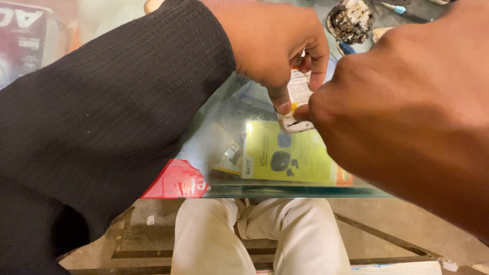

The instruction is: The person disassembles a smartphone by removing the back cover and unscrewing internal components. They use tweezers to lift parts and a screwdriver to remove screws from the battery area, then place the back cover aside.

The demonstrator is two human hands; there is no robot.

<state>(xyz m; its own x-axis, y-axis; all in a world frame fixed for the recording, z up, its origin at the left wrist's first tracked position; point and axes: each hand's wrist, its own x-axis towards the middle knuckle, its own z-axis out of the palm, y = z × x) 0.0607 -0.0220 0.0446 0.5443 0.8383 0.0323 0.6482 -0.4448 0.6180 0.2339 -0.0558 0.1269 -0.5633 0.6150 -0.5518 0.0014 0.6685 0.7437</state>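
At the far left lies one dark red package, blurred, on the glass tabletop; one black ribbed sleeve runs from the near left up toward the middle, covering the left forearm; one red sticker sits on the near edge of the glass, just right of the sleeve. The left hand comes in from the upper left, wrist bent, knuckles up and fingers curled downward; thumb and forefinger pinch the one small white device, which bears a white label with an orange patch and is held upright just above the tabletop, at the middle of the scene, between the two hands. Below it, under or on the glass, lies one yellow-green box with dark round shapes pictured on it; whether it rests on the glass or beneath it I cannot tell; an orange corner shows at its right end. Near, below the glass edge, two legs in pale trousers are visible. The right hand fills the right side, close to the camera, back of the hand upward, its fingers hidden behind the knuckles; it meets the device's lower right edge, but whether it grips I cannot tell. Far right of centre sit one round metal part and one blue-tipped tool.
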